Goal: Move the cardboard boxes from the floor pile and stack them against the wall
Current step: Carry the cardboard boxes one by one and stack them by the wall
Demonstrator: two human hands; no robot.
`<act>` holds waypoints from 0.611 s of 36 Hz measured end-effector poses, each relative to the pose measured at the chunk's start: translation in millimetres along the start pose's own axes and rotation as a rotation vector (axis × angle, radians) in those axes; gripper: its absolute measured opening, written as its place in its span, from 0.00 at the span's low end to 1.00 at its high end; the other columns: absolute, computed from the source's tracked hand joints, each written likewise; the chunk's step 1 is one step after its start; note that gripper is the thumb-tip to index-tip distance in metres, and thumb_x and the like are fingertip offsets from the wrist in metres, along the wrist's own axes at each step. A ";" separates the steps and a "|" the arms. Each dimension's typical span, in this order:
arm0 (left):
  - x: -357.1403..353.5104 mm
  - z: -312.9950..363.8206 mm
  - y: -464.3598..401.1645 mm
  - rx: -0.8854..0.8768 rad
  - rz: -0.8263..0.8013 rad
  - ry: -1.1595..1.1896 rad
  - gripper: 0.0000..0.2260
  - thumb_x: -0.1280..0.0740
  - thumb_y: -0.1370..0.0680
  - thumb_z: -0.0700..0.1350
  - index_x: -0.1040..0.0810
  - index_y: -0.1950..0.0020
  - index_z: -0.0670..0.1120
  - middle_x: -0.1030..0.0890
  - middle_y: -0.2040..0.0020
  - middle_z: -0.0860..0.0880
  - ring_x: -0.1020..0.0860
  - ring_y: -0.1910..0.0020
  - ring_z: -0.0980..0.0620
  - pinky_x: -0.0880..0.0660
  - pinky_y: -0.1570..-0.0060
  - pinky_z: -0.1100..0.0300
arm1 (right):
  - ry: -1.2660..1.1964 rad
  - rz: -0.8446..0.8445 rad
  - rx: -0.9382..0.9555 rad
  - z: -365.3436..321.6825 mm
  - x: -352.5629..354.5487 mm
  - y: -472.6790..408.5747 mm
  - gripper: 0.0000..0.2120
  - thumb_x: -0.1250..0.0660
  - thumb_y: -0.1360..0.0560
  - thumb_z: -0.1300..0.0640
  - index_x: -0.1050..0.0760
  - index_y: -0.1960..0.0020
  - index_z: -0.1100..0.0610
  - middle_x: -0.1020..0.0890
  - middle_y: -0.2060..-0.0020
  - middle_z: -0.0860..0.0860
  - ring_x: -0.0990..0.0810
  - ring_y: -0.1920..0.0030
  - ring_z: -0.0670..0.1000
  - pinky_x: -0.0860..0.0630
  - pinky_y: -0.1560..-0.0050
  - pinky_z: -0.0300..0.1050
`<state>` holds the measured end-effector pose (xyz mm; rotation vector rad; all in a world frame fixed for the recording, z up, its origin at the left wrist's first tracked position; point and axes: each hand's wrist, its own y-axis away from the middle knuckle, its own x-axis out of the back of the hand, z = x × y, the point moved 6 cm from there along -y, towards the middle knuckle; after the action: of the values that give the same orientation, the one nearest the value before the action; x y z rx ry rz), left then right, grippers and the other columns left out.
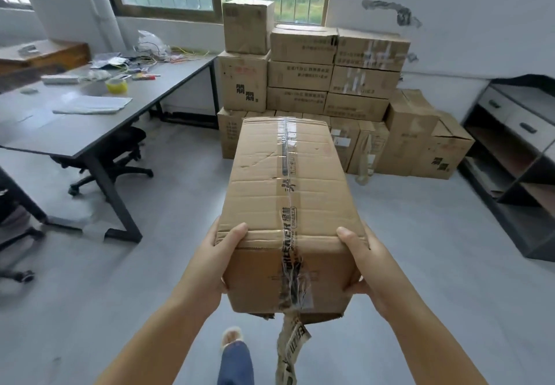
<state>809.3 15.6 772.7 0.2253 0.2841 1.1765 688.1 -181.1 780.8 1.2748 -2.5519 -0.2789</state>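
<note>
While the person is walking a taped cardboard box [288, 192] toward the wall stack [327, 84] at twelve o'clock, the left hand [214, 260] and right hand [365, 260] are clamping its near corners. Carry step; placement is calling for a level free spot.

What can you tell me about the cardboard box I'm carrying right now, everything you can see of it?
The carried box is a long brown corrugated carton, dented and creased on top, sealed lengthwise with clear and printed tape. A loose tape strip dangles from its near end. It is held off the floor, long axis pointing toward the stacked boxes by the wall. The left hand and right hand grip its near corners, thumbs on top.
</note>
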 end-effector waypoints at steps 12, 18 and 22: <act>-9.2 107.2 -248.9 -0.032 -0.066 -0.016 0.12 0.37 0.21 0.49 0.27 0.37 0.58 0.18 0.60 0.62 0.21 0.67 0.67 0.28 0.68 0.59 | -0.045 0.059 0.006 -97.5 -58.6 -234.2 0.17 0.41 0.20 0.48 0.36 0.33 0.38 0.22 0.48 0.43 0.21 0.50 0.48 0.20 0.51 0.62; -25.4 158.5 -353.4 -0.080 -0.118 -0.045 0.12 0.38 0.20 0.48 0.27 0.37 0.58 0.18 0.64 0.64 0.22 0.70 0.68 0.28 0.75 0.64 | -0.086 0.119 0.015 -141.2 -70.0 -330.3 0.22 0.40 0.21 0.48 0.38 0.28 0.41 0.23 0.48 0.41 0.23 0.50 0.46 0.20 0.50 0.60; -43.9 182.1 -416.9 -0.070 -0.138 -0.015 0.13 0.37 0.20 0.49 0.27 0.36 0.59 0.18 0.60 0.62 0.21 0.69 0.67 0.27 0.78 0.65 | -0.075 0.127 0.029 -167.5 -67.4 -396.9 0.23 0.40 0.21 0.47 0.38 0.27 0.40 0.23 0.47 0.41 0.23 0.50 0.46 0.21 0.51 0.60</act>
<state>1218.5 -183.5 815.4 0.1513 0.2411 1.0456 1079.4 -370.6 812.9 1.1261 -2.6966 -0.2686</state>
